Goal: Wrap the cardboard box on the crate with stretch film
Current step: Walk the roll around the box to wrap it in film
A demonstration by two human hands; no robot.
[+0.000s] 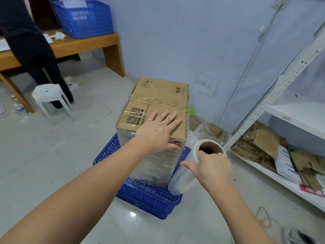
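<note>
Nearest to us, our right hand (pixel 213 170) grips the top end of the roll of clear stretch film on its brown cardboard core (pixel 190 166), fingers hooked into the open core and the thumb lying along the outside. The roll stands tilted just beside the near right corner of the box, its lower end down at the crate's edge.

Our left hand (pixel 159 132) lies flat on the near part of the box top, fingers straight and spread, the thumb dropping over the near edge. It presses the box steady and holds nothing.

The tall brown cardboard box with printed codes on its taped lid (pixel 154 110) stands upright on the upturned blue perforated plastic crate (pixel 147 194), which sits on the pale tiled floor.

We judge the job well under way: the two sides we can see carry shiny, wrinkled film from just under the top edge down to the base. The top looks bare of stretch film, showing only packing tape. Whether the far sides are covered we cannot tell. What seems left is further turns, perhaps over the top, then tearing the film free of the roll.
</note>
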